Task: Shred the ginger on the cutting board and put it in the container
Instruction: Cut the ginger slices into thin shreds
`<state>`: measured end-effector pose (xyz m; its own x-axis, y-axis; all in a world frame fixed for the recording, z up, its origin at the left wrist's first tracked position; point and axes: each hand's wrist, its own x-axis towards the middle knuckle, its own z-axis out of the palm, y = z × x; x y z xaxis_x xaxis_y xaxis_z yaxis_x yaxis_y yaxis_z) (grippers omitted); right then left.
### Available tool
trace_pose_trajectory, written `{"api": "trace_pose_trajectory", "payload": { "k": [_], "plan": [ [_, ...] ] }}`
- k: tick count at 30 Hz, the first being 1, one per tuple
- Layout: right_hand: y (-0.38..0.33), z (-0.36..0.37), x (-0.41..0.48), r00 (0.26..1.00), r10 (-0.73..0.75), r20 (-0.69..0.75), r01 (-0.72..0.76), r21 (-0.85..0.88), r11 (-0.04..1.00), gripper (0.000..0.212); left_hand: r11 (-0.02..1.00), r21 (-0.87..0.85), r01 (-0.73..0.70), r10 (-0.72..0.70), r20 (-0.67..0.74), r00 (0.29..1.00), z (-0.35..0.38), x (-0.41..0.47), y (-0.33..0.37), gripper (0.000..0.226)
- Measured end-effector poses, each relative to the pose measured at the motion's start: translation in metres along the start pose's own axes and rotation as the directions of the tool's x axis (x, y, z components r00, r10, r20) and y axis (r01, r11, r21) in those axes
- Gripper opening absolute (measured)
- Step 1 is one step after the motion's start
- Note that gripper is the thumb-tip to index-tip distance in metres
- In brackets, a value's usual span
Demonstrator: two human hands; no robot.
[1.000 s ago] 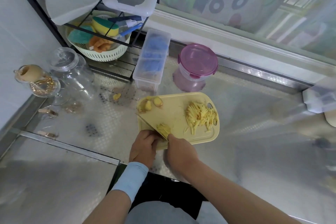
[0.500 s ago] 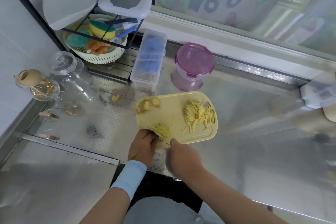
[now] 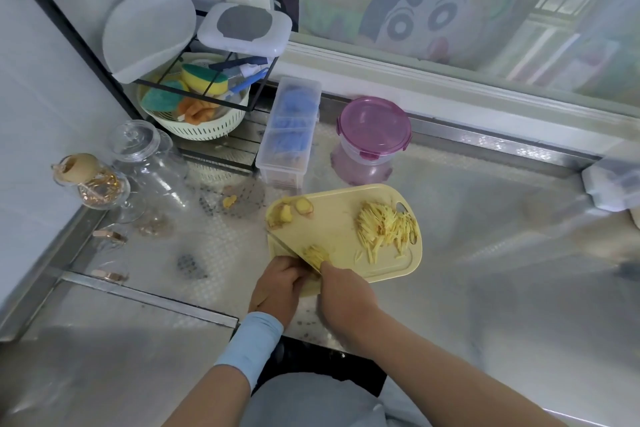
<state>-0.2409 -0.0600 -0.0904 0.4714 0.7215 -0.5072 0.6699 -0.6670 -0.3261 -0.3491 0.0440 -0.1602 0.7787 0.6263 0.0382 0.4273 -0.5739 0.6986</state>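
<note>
A pale yellow cutting board (image 3: 346,218) lies on the steel counter. A heap of ginger shreds (image 3: 384,229) sits on its right side, and uncut ginger pieces (image 3: 287,213) lie at its far left corner. My right hand (image 3: 346,295) grips a knife (image 3: 287,248), whose blade slants across the board's near left part. A small stack of ginger (image 3: 316,253) lies against the blade. My left hand (image 3: 278,286) is just left of the blade, fingers curled down on the ginger there. A round container with a shut purple lid (image 3: 374,128) stands behind the board.
A long clear box (image 3: 289,135) holding something blue stands left of the container. Glass jars (image 3: 149,156) and a black rack with a white basket (image 3: 197,128) of sponges fill the back left corner. A ginger scrap (image 3: 229,201) lies on the counter. A sunken steel panel (image 3: 104,340) is near left.
Both hands stay at the board's near left edge, and the blade has shifted slightly at the small ginger stack. The shred heap has not moved.
</note>
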Motion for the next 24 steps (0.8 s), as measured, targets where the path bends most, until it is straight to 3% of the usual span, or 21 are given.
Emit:
{"api": "trace_pose_trajectory", "payload": {
  "k": [24],
  "plan": [
    [-0.001, 0.005, -0.008, 0.998, 0.006, -0.059, -0.006, -0.007, 1.0, 0.012, 0.992, -0.079, 0.1, -0.101, -0.007, 0.995, 0.001, -0.004, 0.005, 0.015]
  ]
}}
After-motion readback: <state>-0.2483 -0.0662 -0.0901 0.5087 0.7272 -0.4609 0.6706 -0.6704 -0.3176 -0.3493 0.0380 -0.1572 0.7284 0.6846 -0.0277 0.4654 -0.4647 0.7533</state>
